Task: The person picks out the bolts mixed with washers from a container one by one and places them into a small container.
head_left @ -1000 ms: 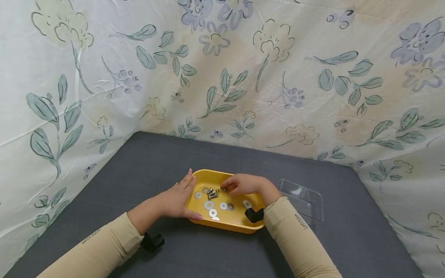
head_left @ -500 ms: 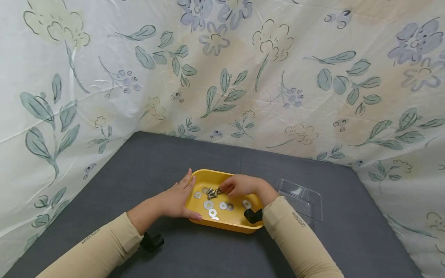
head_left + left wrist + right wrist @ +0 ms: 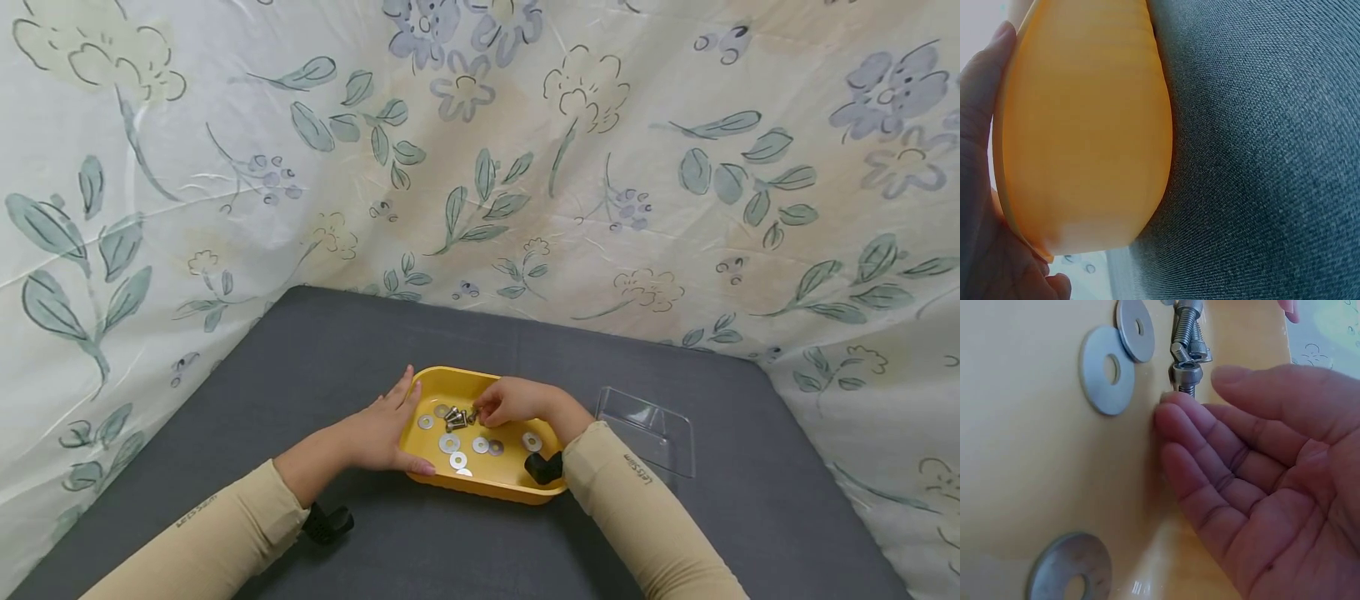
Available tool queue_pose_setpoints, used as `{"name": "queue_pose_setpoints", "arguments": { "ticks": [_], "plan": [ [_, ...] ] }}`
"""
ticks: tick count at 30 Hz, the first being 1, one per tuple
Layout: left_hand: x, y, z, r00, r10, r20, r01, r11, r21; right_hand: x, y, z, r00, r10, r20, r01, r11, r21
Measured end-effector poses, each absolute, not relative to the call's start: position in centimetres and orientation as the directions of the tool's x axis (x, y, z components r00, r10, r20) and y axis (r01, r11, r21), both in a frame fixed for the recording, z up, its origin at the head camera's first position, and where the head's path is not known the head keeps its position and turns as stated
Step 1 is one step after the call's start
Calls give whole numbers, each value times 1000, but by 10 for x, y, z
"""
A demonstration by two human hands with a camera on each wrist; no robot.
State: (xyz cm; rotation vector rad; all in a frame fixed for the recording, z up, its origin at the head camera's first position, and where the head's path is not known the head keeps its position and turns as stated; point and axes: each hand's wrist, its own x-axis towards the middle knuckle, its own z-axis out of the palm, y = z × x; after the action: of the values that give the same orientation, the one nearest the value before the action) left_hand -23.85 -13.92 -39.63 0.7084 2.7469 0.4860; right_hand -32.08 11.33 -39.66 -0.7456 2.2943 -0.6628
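A yellow tray sits on the dark cloth, holding a small heap of socket-head bolts and several flat washers. My left hand spreads over the tray's left end, its fingers and thumb resting along the rim; the left wrist view shows the tray's outer wall beside it. Inside the tray, my right hand is beside the heap. In the right wrist view its fingertips touch or nearly touch a bolt, partly hidden behind them. The thumb stands apart from the fingers.
A clear plastic lid or shallow tray lies to the right, partly behind the right forearm. Flower-printed cloth hangs around the back and sides of the dark table surface. Black camera mounts sit at both wrists.
My right hand has shifted slightly, and a bolt at its fingertips has moved left to the heap. My left hand and the tray stay put.
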Motion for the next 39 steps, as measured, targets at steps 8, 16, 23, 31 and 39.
{"name": "queue_pose_setpoints", "arguments": {
  "ticks": [8, 16, 23, 31, 39],
  "plan": [
    [-239, -138, -396, -846, 506, -167, 419, 826, 378, -321, 111, -397, -630, -654, -418, -345, 719, -604],
    [-239, -137, -394, -844, 509, -172, 418, 824, 383, -320, 109, -401, -597, -696, -398, -336, 668, -664],
    [-240, -137, -393, -842, 511, -176, 418, 822, 386, -319, 107, -406, -637, -683, -358, -384, 683, -621],
    [-240, -138, -391, -842, 508, -180, 414, 823, 388, -317, 103, -407, -659, -681, -319, -426, 688, -588],
    [-243, -139, -393, -840, 517, -164, 430, 819, 380, -317, 102, -404, -642, -701, -309, -472, 680, -561]
  ]
}}
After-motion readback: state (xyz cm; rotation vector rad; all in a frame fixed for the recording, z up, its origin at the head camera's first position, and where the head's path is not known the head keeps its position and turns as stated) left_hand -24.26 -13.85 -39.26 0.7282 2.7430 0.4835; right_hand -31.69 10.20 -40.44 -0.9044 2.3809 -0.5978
